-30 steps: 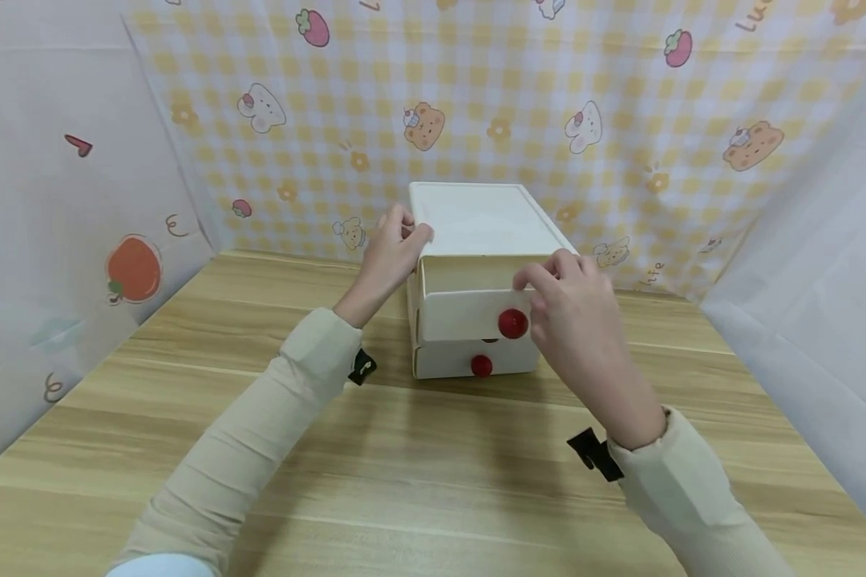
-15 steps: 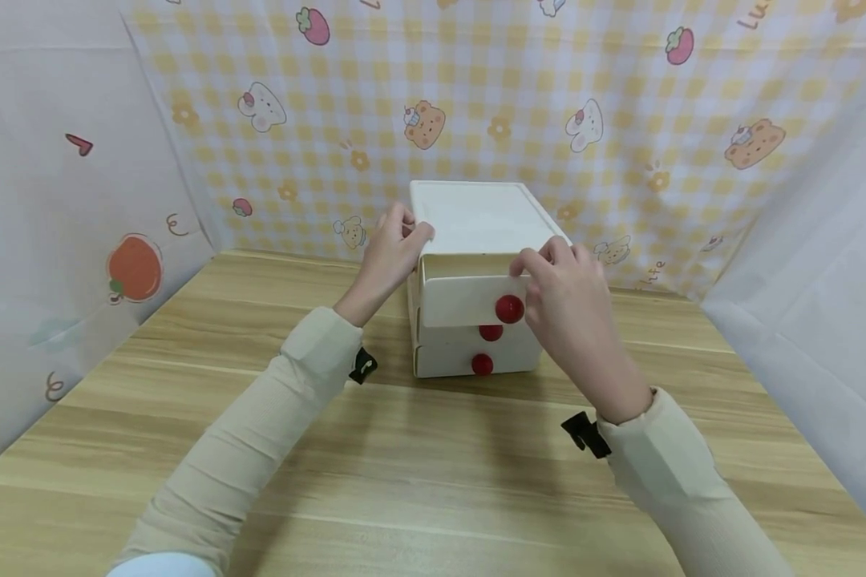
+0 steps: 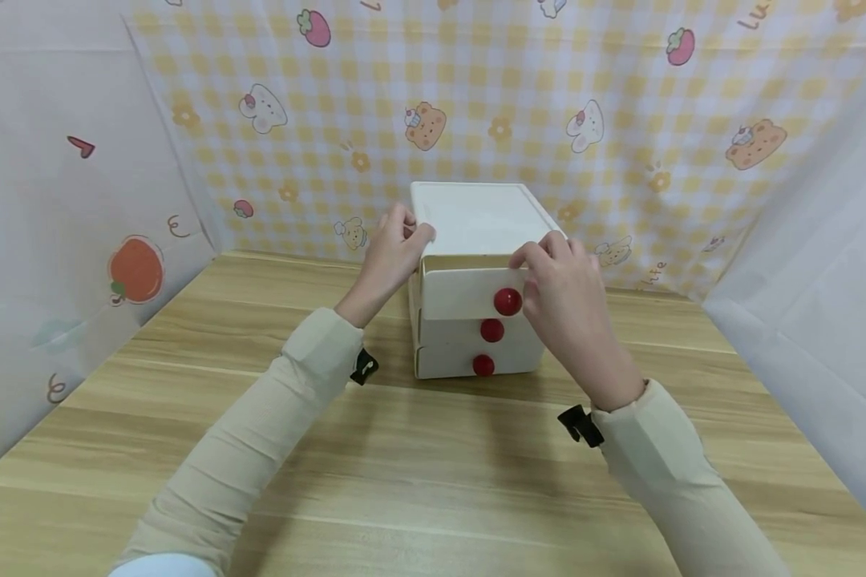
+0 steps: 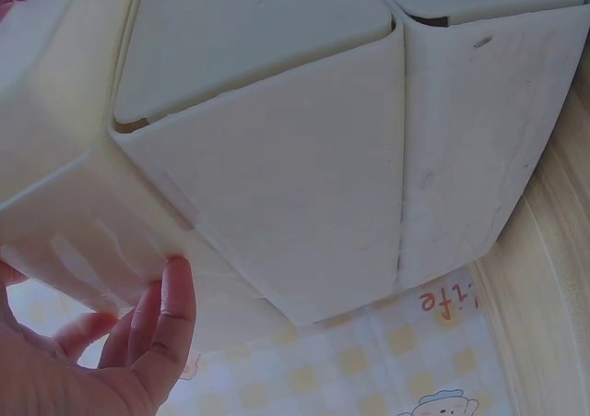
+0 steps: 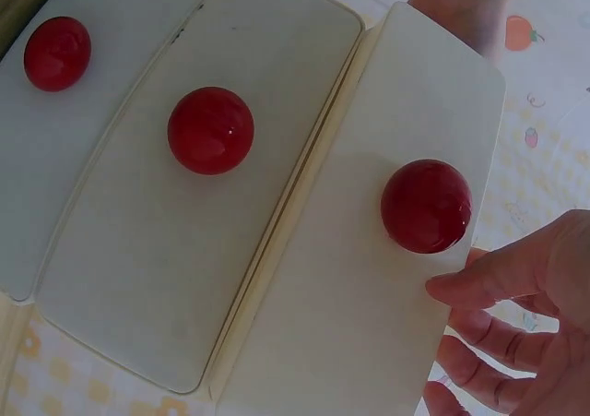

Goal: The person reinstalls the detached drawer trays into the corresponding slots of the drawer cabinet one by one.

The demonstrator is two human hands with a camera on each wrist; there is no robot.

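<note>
A small white drawer cabinet (image 3: 487,216) stands on the table with three drawers, each with a round red knob. Its top drawer (image 3: 462,295) sticks out a little, leaving a narrow gap under the cabinet's top. My right hand (image 3: 570,308) pinches the upper edge of that drawer's front, right of its knob (image 3: 507,302); in the right wrist view the thumb (image 5: 461,289) lies on the front face. My left hand (image 3: 392,256) grips the cabinet's upper left edge, and its fingertips (image 4: 177,278) touch the side wall in the left wrist view.
The middle knob (image 3: 492,330) and bottom knob (image 3: 483,365) sit below on drawers that are pushed in. A wood-grain table (image 3: 404,473) carries the cabinet. Behind hangs a yellow checked cloth (image 3: 476,96), with pale cloths at both sides.
The top drawer has slid back into the cabinet, narrowing its gap and uncovering the middle knob. My right hand has moved away from me with it. My left hand has stayed put.
</note>
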